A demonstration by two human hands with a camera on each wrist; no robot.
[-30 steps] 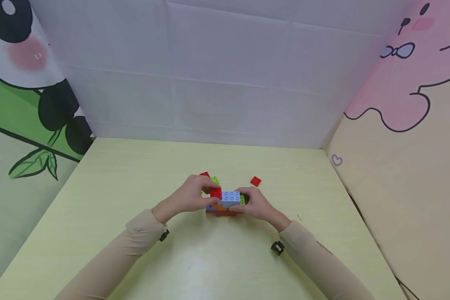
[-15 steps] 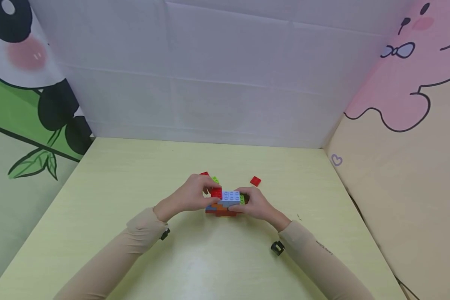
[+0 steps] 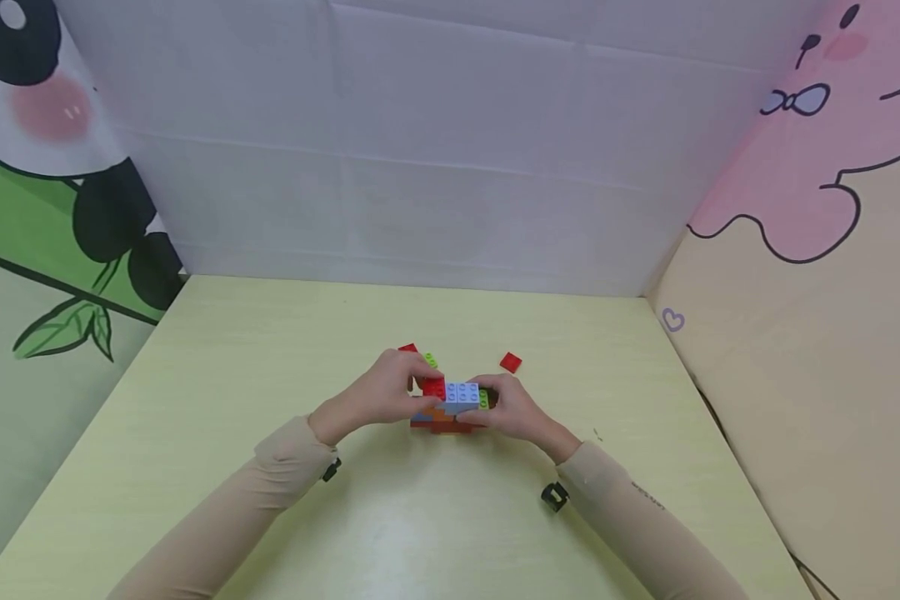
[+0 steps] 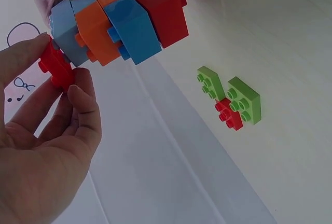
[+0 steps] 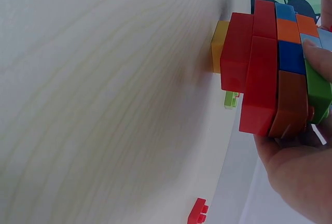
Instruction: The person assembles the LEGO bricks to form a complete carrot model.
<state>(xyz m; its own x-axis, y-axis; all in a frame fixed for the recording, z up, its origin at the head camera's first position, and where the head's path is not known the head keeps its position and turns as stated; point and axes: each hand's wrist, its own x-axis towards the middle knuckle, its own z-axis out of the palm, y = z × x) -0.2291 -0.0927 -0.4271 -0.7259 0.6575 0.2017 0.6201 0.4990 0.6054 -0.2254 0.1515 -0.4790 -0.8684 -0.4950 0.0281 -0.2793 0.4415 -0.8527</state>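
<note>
In the head view, we see the red brick (image 3: 434, 388) a hair further along the pale blue brick (image 3: 462, 393) than a second ago, which suggests slow, careful fitting. The block stack (image 3: 442, 416) is around mid-table. In the left wrist view, the left hand (image 4: 49, 143) pinches that red brick, fingertips nearly together; whether it's seated, we can't tell. In the right wrist view, the right hand (image 5: 306, 169) curls round the stack, which looks stepped and many-coloured.

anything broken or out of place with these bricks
No visible damage on the brick model. The only stray is a red brick on the table, apart from the loose green bricks; that hardly looks wrong.
</note>
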